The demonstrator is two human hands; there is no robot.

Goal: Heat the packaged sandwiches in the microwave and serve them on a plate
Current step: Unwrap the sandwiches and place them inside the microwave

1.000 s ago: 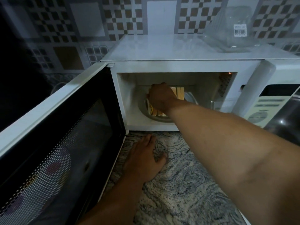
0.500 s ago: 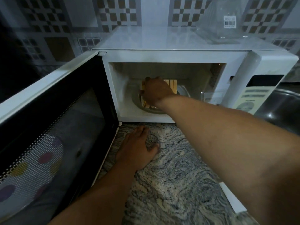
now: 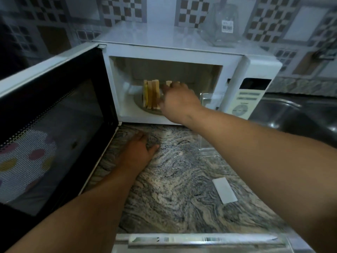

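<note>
Head view: inside the microwave, upright sandwiches stand just left of the right hand, whose hold I cannot tell; the left hand rests flat on the counter below.

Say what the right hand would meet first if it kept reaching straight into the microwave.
Probably the right-hand sandwich, whose top shows just past the right hand; beyond it lies the microwave back wall. Depth is unclear.

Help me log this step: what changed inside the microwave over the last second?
The right hand shifted rightward off the left sandwich stack, now uncovered, onto the slices beside it; whether its grip has closed is unclear. The left hand stayed flat on the counter, and the microwave door stayed open.
</note>
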